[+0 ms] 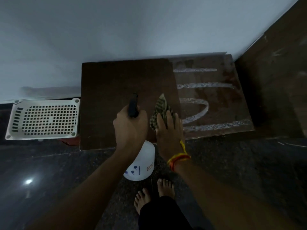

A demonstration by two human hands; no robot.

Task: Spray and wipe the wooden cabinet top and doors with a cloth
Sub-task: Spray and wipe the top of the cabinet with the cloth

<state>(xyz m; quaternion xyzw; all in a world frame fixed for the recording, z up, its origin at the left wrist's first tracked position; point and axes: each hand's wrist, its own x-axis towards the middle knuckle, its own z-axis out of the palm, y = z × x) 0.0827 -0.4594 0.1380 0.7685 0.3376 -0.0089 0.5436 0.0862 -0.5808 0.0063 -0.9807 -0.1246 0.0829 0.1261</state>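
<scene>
Foam-streaked cabinet top (214, 97); dark granite floor (49, 171)

my left hand (131, 125) hides the spray bottle (141, 163) neck; my right hand (168, 130) covers part of the checked cloth (162, 105); bottle label unreadable.

The scene is dim and bluish, with muted colour and soft grain all over. The wall (116, 30) is the brightest area, an even pale grey fading darker toward the top corners. A small white glare spot sits on the polished floor (28, 181) at lower left. Foam streaks (204, 85) on the cabinet top (116, 80) catch light and glisten. Both hands (131, 125) and forearms read dark, with little detail. Straight edges bow toward the frame borders from the wide lens, and the corners are soft and smeared.
</scene>
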